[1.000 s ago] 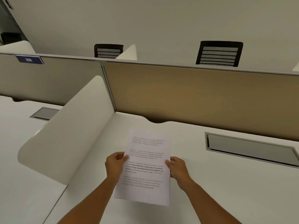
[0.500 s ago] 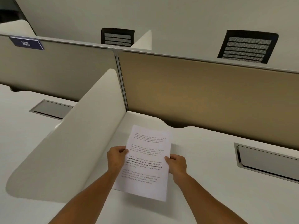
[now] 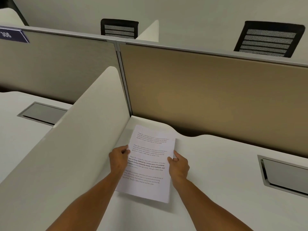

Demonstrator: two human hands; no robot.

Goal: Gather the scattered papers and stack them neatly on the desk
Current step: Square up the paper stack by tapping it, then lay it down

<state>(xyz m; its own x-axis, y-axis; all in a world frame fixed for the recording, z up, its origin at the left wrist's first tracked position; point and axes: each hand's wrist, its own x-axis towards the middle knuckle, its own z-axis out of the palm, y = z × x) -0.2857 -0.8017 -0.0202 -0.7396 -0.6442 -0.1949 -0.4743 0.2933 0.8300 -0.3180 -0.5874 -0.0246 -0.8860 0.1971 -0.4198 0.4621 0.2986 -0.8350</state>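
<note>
I have the papers gripped at both long edges, left hand and right hand, near the desk's back left corner beside the divider. I'd lower them flat, square the edges, then let go evenly.

The papers sit between the left grip and right grip, perhaps just above the desk; a side divider stands left of the left grip.
</note>
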